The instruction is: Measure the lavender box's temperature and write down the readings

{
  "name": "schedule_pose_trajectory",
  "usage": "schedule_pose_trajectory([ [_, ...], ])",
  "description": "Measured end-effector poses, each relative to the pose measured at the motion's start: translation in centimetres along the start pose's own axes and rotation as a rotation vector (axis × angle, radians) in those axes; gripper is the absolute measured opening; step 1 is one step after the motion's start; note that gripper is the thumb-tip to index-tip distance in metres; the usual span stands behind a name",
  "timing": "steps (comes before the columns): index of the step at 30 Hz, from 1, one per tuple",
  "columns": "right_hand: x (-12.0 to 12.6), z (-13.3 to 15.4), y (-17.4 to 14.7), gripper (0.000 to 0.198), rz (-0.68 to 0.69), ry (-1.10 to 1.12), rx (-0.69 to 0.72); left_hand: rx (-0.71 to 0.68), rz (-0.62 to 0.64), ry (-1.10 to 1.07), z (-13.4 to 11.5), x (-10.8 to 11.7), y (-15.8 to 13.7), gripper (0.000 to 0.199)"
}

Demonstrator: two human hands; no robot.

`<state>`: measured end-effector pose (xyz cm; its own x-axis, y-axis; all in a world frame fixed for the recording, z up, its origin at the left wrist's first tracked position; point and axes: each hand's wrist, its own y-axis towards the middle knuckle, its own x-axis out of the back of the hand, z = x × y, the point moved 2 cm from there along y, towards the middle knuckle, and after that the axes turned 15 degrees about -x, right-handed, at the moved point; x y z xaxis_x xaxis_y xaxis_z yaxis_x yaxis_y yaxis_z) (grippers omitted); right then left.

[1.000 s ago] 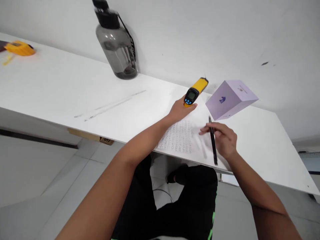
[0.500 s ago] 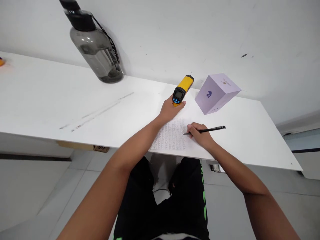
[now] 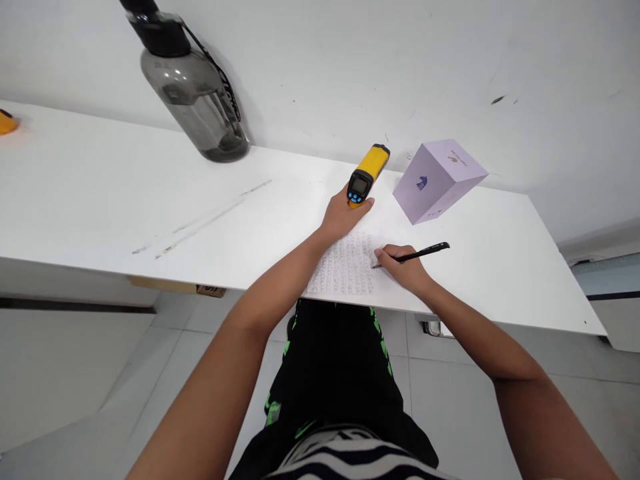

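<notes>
My left hand (image 3: 341,215) is closed around the handle of a yellow and black infrared thermometer (image 3: 369,175), whose small screen and blue buttons face up toward me. The sheet of paper (image 3: 345,267), covered in rows of handwriting, lies at the desk's front edge, partly under my left wrist and forearm. In my right hand (image 3: 406,267) I grip a black pen (image 3: 425,251), its tip down at the right part of the sheet. The lower fingers of the right hand are curled out of sight.
A lilac box (image 3: 437,180) stands on the white desk (image 3: 100,200) behind my right hand. Against the wall at the back left is a grey water bottle (image 3: 200,100). An orange object (image 3: 7,123) shows at the far left edge.
My legs have drawn together under the desk, and my striped top now shows below. The view has shifted slightly. Both hands keep their holds, and the pen tip is slightly further right.
</notes>
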<state>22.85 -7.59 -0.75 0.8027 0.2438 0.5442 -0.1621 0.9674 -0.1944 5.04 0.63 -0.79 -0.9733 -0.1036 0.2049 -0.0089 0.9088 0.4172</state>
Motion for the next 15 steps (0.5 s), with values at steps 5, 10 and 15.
schedule_pose_trajectory([
  [5, 0.06, 0.18, 0.06, 0.051, -0.023, 0.013, 0.003, -0.011, 0.014, 0.037, -0.1, -0.14, 0.31, 0.028],
  [10, 0.0, 0.34, 0.09, 0.051, -0.036, 0.02, -0.007, -0.021, 0.016, 0.059, -0.14, -0.29, 0.38, 0.026],
  [15, -0.1, 0.29, 0.08, 0.051, 0.013, 0.015, 0.002, -0.029, 0.012, 0.052, -0.04, -0.39, 0.27, 0.023],
])
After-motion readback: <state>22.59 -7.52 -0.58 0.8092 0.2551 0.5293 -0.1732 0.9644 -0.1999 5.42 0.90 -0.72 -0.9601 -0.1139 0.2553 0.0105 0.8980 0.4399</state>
